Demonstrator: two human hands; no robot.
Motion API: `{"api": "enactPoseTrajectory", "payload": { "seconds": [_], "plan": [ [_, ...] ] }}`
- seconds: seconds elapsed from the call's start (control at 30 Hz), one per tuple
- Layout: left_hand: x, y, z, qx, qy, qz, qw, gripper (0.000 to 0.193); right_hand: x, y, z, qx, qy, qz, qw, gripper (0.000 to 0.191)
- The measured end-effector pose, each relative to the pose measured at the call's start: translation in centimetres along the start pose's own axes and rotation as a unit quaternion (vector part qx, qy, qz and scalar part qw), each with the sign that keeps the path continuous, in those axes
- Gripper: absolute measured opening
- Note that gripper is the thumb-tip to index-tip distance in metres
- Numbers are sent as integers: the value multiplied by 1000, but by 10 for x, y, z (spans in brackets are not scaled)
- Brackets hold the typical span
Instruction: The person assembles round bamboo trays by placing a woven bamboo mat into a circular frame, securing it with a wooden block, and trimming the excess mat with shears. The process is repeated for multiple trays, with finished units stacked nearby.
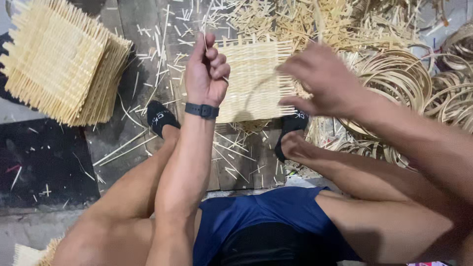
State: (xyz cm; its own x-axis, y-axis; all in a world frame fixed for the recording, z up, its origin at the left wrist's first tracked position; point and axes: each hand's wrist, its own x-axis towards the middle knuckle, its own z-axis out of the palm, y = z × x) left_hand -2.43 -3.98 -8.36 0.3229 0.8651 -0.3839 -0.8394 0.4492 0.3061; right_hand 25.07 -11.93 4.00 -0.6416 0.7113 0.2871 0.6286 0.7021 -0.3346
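A square woven bamboo mat (253, 81) lies on the floor between my feet. My left hand (206, 71), with a black band on its wrist, is closed around a thin bamboo strip (204, 22) that rises from the mat's left side. My right hand (322, 81) hovers blurred over the mat's right edge, fingers curled; a thin strip (318, 24) runs up from it, but the grip is unclear.
A stack of finished woven mats (61, 61) sits at the upper left. Coiled bamboo rings (414, 79) pile up at the right. Loose bamboo slivers (276, 17) litter the wooden floor boards. My black shoes (160, 118) rest beside the mat.
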Motion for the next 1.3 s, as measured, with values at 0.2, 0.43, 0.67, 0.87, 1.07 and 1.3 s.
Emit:
{"api": "enactPoseTrajectory", "payload": {
  "seconds": [0.2, 0.43, 0.67, 0.87, 1.07, 1.3],
  "plan": [
    [-4, 15, 33, 493, 70, 264, 826, 48, 16, -21, 18, 15, 42, 46, 998, 17],
    [-23, -2, 102, 566, -53, 6, 823, 82, 55, -16, -10, -29, 160, -27, 986, 20],
    [-44, -13, 98, 457, -80, -110, 879, 76, 57, -24, 10, -47, 182, 12, 982, 21],
    [-42, -20, 79, 423, -69, -113, 896, 78, 60, -10, 14, -19, 151, 37, 988, 17],
    [-17, 17, 47, 171, -130, 18, 977, 47, 36, 28, -4, 484, 222, 396, 748, 44],
    [-9, 56, 40, 189, -41, 0, 981, 35, 5, 46, 52, 726, 231, 307, 570, 46]
  ]
}}
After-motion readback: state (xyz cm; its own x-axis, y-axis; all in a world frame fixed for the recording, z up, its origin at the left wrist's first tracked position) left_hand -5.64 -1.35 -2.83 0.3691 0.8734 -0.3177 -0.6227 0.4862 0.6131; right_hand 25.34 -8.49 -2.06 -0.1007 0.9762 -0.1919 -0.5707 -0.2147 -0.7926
